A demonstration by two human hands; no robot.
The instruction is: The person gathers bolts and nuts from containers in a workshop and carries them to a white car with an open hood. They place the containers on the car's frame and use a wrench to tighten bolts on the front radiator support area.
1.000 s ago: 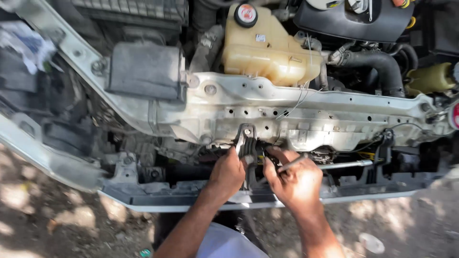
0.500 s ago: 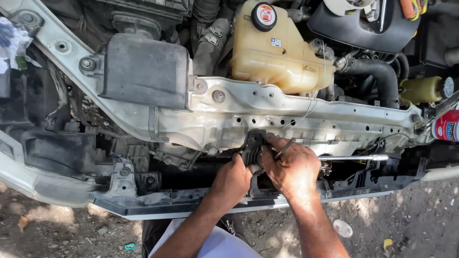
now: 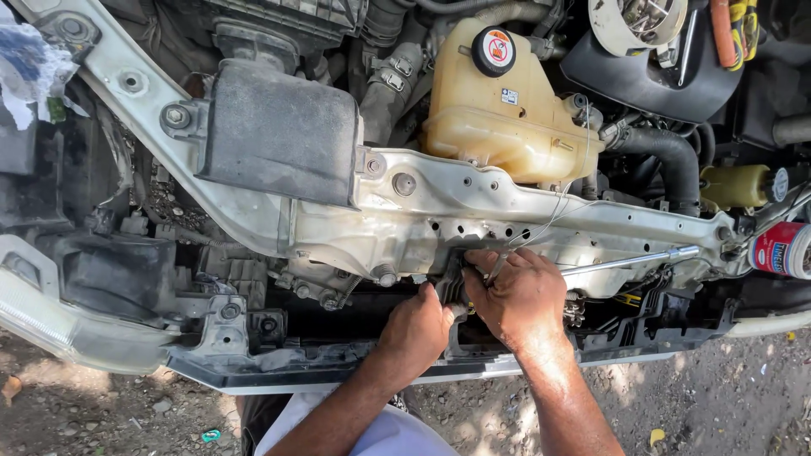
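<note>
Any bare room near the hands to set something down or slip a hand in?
Flat top of the black box, left of the yellowish tank, is bare. A dark gap opens between the pale crossmember and bumper rail, beside the left hand. Around the right hand and metal rod it's crowded.

A round red-and-white warning label (image 3: 498,49) sits on the black cap of the yellowed coolant tank, with a small white rectangular sticker (image 3: 508,96) just below on the tank's shoulder. At the right edge lies a red can with a white label (image 3: 784,250), partly cut off
</note>
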